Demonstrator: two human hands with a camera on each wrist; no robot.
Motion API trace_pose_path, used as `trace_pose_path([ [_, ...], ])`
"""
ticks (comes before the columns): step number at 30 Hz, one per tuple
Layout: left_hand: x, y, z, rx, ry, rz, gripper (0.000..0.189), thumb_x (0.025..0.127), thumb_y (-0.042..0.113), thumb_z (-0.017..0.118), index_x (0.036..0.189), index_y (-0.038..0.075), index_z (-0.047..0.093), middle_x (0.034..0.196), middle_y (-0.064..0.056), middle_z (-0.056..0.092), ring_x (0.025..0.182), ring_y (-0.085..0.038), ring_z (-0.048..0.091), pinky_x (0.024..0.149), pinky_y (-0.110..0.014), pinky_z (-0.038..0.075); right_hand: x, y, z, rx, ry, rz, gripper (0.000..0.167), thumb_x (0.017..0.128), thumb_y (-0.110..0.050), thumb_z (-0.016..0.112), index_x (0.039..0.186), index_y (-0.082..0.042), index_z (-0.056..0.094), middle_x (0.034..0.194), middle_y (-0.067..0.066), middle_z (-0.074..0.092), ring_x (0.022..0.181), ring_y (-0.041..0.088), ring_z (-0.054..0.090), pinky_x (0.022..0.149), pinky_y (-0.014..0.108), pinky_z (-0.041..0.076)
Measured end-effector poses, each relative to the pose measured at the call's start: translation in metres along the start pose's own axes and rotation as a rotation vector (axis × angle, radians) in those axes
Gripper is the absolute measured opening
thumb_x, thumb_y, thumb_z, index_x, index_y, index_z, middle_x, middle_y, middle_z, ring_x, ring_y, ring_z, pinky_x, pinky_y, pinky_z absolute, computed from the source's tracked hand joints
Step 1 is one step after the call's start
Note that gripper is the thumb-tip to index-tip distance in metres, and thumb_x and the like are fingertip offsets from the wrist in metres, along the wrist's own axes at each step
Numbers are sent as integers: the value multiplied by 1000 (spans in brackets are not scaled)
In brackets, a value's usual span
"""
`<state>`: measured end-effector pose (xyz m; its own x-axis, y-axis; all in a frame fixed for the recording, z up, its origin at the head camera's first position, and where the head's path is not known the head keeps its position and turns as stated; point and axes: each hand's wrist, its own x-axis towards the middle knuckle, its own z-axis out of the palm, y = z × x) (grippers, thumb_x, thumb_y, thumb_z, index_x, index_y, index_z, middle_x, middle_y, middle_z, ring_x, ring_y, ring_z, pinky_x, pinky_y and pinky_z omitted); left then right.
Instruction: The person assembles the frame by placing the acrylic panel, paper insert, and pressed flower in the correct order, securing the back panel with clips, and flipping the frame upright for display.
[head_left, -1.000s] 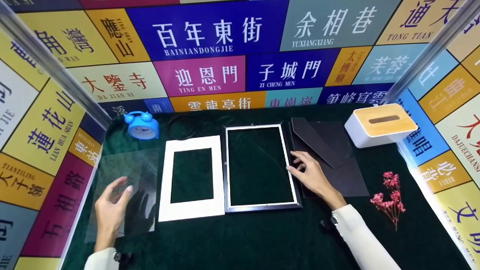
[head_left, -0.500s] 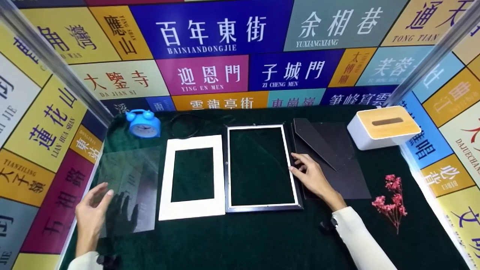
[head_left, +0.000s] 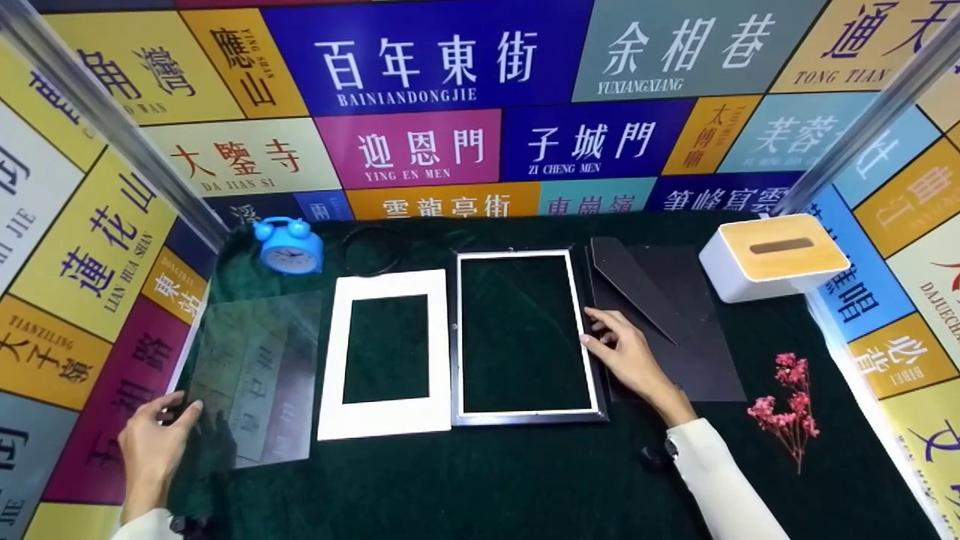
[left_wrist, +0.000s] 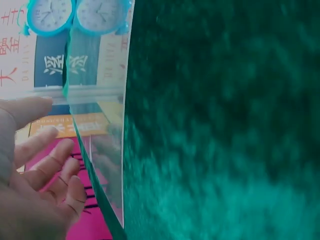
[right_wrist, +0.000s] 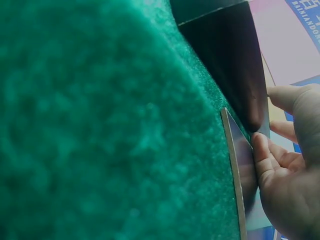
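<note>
In the head view, a transparent sheet (head_left: 289, 375) lies on the left of the dark green cloth. My left hand (head_left: 154, 450) is at its lower left edge, fingers loosely bent and holding nothing. The left wrist view also shows this hand (left_wrist: 42, 165) without a thing in it. A white mat board (head_left: 382, 420) with a rectangular opening lies beside the picture frame (head_left: 529, 418), which has a white inner rim. My right hand (head_left: 626, 356) rests at the frame's right side, thumb and index tips at the edge. Further right lies a black backing board (head_left: 697, 360) with its stand flap.
A blue alarm clock (head_left: 291, 247) stands at the back left, near a black cord loop (head_left: 371, 255). A white tissue box (head_left: 731, 270) with a wooden lid stands at the back right. Pink dried flowers (head_left: 787, 409) lie at the right. Printed panels (head_left: 409, 150) enclose the table.
My left hand has moved left and toward me, from above the transparent sheet to its lower left edge. My right hand stays at the picture frame's right side.
</note>
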<state>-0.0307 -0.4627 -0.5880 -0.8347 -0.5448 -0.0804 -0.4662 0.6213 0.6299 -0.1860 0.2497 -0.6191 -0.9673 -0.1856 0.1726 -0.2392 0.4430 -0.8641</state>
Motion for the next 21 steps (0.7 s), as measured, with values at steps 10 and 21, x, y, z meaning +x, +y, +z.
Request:
trace_pose_path([
  [10,13,-16,-10,88,-55,1,49,103,25,79,136,-10,71,135,-35,65,112,-46,64,102,-64,46,0,1,0,-23,-17,-18,50,100,-4,80,148,0,67,129,17,70,111,34,67,86,18,51],
  [21,23,-22,-19,76,-191,-44,58,105,29,78,142,-12,63,139,-39,62,130,-54,58,109,-71,44,0,0,0,0,-2,-17,50,98,-4,82,146,1,68,128,19,71,109,36,68,85,20,51],
])
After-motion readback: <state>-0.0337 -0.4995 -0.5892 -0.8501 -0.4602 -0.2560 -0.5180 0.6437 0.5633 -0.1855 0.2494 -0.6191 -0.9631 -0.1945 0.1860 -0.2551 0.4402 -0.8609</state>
